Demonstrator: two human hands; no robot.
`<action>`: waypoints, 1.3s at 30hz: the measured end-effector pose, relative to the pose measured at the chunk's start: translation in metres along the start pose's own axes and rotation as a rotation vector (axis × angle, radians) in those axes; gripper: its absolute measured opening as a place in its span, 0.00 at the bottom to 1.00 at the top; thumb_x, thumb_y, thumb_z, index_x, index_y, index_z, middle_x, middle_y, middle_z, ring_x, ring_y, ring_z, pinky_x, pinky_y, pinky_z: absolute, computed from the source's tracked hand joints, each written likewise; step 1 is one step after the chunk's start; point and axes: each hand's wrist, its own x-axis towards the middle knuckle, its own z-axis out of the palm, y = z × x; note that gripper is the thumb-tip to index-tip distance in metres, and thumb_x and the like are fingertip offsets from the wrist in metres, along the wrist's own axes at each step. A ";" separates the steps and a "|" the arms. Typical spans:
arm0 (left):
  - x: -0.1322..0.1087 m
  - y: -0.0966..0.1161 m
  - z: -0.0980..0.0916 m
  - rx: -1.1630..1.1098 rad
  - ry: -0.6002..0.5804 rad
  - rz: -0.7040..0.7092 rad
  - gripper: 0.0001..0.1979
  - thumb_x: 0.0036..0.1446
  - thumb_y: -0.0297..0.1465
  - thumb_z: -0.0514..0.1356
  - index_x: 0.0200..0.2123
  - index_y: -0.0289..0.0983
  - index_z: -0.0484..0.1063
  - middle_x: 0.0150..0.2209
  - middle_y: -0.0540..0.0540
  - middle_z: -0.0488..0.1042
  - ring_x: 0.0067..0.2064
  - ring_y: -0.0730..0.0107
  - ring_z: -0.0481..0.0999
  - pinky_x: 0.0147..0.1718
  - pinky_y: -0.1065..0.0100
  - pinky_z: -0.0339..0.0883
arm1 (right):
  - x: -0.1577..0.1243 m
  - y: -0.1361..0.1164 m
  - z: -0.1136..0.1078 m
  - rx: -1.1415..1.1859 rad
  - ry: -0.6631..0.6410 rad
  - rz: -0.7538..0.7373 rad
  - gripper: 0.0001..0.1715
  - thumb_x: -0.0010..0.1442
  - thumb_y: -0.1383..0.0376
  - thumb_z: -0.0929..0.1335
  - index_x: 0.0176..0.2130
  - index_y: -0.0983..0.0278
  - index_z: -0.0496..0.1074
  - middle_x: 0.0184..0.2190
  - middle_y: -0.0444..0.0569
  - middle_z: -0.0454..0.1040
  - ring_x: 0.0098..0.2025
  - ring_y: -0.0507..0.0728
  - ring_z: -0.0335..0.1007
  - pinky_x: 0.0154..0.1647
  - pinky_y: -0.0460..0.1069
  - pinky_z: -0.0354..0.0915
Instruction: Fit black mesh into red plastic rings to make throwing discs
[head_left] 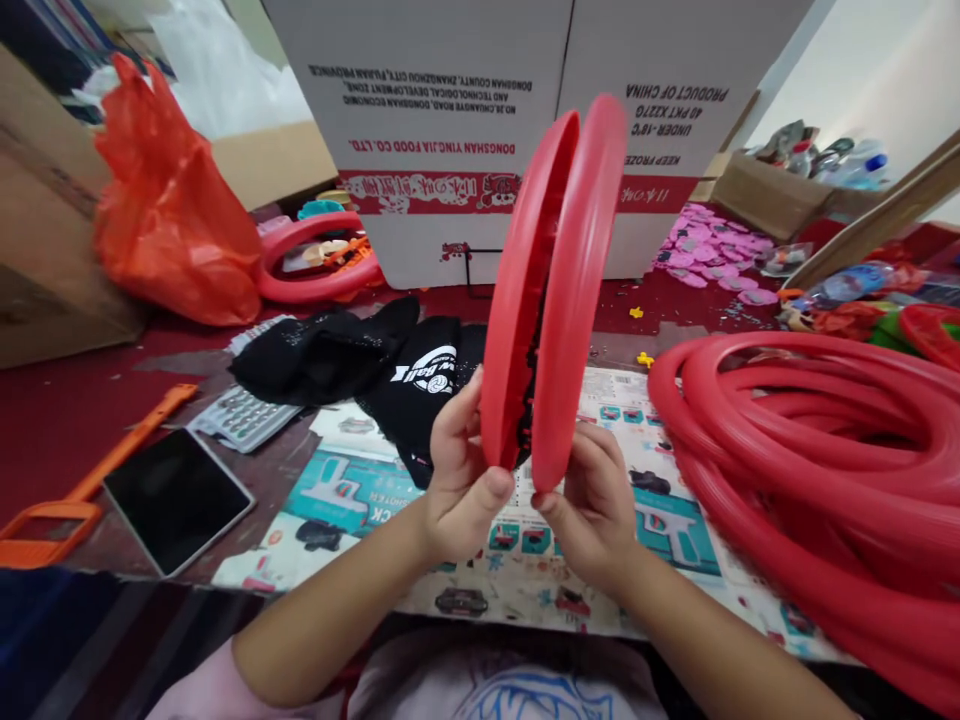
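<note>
Two red plastic ring halves stand upright side by side in front of me. My left hand (466, 480) is closed around the lower edge of the left ring half (504, 330), thumb toward me. My right hand (592, 500) grips the bottom of the right ring half (577, 300). A narrow gap runs between the halves, with small pegs showing along the inner side. Below them lies a printed cardboard sheet (517, 605). Close to my left hand is a black cloth (409, 400) with a white print.
A pile of red rings (817, 400) fills the right side. On the left lie a tablet (178, 500), a calculator (244, 415) and an orange plastic tool (139, 440). A large white carton (420, 100) stands behind; pink pieces (712, 245) and an orange bag (169, 200) flank it.
</note>
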 end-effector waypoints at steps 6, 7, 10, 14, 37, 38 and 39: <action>-0.003 -0.002 -0.002 0.238 0.001 0.084 0.31 0.60 0.33 0.59 0.65 0.48 0.52 0.62 0.47 0.60 0.56 0.65 0.68 0.53 0.65 0.68 | -0.005 0.006 0.006 0.105 -0.086 0.126 0.22 0.61 0.59 0.68 0.55 0.55 0.66 0.49 0.52 0.64 0.52 0.59 0.64 0.54 0.59 0.64; -0.002 -0.003 -0.003 0.277 -0.012 0.104 0.33 0.59 0.33 0.60 0.65 0.48 0.52 0.61 0.46 0.61 0.54 0.65 0.67 0.52 0.65 0.68 | -0.006 0.006 0.006 0.113 -0.093 0.138 0.22 0.60 0.59 0.68 0.54 0.55 0.66 0.49 0.52 0.64 0.52 0.60 0.64 0.54 0.59 0.64; -0.001 -0.005 -0.008 0.353 -0.052 0.151 0.36 0.58 0.36 0.61 0.66 0.49 0.49 0.55 0.45 0.63 0.49 0.65 0.65 0.49 0.62 0.68 | -0.006 0.006 0.007 0.136 -0.104 0.180 0.19 0.61 0.58 0.68 0.52 0.55 0.68 0.49 0.53 0.64 0.53 0.60 0.64 0.54 0.60 0.64; -0.001 -0.007 -0.010 0.444 -0.063 0.175 0.36 0.57 0.42 0.60 0.66 0.52 0.48 0.51 0.44 0.63 0.47 0.63 0.64 0.51 0.57 0.64 | -0.006 0.005 0.006 0.126 -0.115 0.180 0.18 0.61 0.58 0.67 0.51 0.56 0.69 0.49 0.53 0.66 0.52 0.61 0.64 0.54 0.60 0.64; 0.007 -0.005 -0.013 0.601 -0.110 0.338 0.49 0.46 0.47 0.67 0.66 0.50 0.47 0.38 0.47 0.62 0.39 0.66 0.62 0.37 0.65 0.63 | -0.007 0.002 0.002 -0.029 -0.093 0.139 0.18 0.60 0.62 0.68 0.51 0.53 0.70 0.47 0.49 0.71 0.47 0.59 0.69 0.49 0.57 0.69; 0.006 -0.005 -0.013 0.593 -0.109 0.326 0.49 0.45 0.47 0.67 0.66 0.51 0.47 0.38 0.47 0.62 0.38 0.66 0.62 0.37 0.65 0.63 | -0.008 0.002 0.002 -0.028 -0.093 0.143 0.19 0.60 0.62 0.68 0.51 0.53 0.70 0.47 0.49 0.71 0.47 0.59 0.69 0.49 0.57 0.69; 0.006 -0.005 -0.014 0.581 -0.107 0.313 0.49 0.44 0.47 0.68 0.66 0.51 0.47 0.39 0.47 0.62 0.38 0.66 0.62 0.38 0.64 0.63 | -0.007 0.003 0.002 -0.027 -0.096 0.142 0.19 0.60 0.62 0.68 0.51 0.53 0.69 0.47 0.49 0.71 0.47 0.59 0.69 0.49 0.57 0.69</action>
